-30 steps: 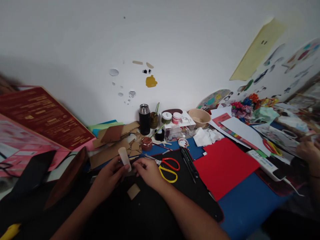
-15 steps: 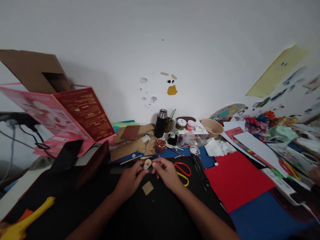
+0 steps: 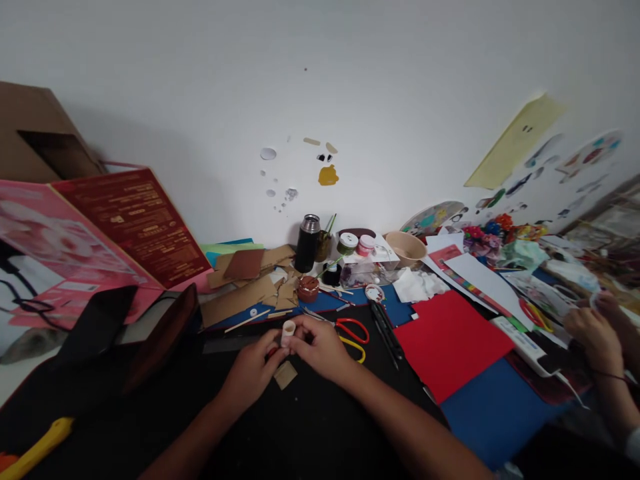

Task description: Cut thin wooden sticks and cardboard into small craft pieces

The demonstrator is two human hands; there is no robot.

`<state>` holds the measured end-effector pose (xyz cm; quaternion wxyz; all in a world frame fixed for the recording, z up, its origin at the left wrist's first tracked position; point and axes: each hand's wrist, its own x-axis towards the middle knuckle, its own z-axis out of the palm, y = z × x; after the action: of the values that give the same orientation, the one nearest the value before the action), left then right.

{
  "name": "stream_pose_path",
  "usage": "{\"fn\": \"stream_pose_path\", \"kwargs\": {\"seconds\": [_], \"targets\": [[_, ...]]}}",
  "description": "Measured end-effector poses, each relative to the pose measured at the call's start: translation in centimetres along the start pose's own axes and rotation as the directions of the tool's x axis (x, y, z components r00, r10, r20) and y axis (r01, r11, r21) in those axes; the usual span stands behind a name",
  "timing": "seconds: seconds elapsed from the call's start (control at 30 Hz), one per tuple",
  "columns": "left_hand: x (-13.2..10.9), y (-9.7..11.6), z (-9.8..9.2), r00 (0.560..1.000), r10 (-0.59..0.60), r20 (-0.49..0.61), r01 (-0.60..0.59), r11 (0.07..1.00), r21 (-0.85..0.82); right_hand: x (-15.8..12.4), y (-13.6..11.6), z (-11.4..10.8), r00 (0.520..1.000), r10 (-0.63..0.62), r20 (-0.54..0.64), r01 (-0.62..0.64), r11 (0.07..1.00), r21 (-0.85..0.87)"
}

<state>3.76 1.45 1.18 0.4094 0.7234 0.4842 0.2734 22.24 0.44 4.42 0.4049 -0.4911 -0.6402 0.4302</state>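
Observation:
A small pale paper tube [image 3: 289,332], open at the top, stands upright between my hands above the black mat. My right hand [image 3: 320,347] grips its side between thumb and fingers. Just left of the tube, my left hand [image 3: 253,367] is closed, its thumb and fingertips around a small red piece [image 3: 271,351] that is mostly hidden. I cannot tell whether the red piece is joined to the tube. A square of brown cardboard [image 3: 285,375] lies on the mat below my fingers. Scissors [image 3: 354,331] with red and yellow handles rest right beside my right hand.
Cardboard scraps [image 3: 240,303], a black flask [image 3: 307,243] and paint jars [image 3: 347,243] line the back. To the right are a black pen-like tool [image 3: 385,333], red sheet [image 3: 450,343] and power strip [image 3: 523,347]. Another person's hands [image 3: 597,333] work at far right.
My right hand has closed on the paper tube, and my left fingers have shifted lower beside it. The view has turned right, bringing another person's hands and forearms into sight.

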Motion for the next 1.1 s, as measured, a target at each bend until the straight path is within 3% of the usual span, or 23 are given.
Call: {"fn": "stream_pose_path", "kwargs": {"seconds": [0.17,0.47,0.83,1.1], "targets": [[0.2,0.3,-0.5,1.000,0.007,-0.025,-0.006,1.000,0.017,0.1,-0.2,-0.2,1.000,0.014,-0.006,-0.014,1.000,0.024],[0.2,-1.2,0.3,0.999,0.051,0.019,-0.051,0.999,0.015,0.0,0.7,0.1,1.000,-0.017,0.015,0.017,1.000,0.003],[0.1,-0.8,0.5,0.996,0.081,0.026,-0.082,0.996,0.033,-0.7,1.2,0.0,0.997,0.056,0.058,-0.058,0.998,0.024],[0.0,-0.7,0.4,0.996,0.088,0.033,-0.089,0.996,0.025,-1.2,1.7,0.0,0.997,0.041,0.064,-0.044,0.998,0.043]]}}
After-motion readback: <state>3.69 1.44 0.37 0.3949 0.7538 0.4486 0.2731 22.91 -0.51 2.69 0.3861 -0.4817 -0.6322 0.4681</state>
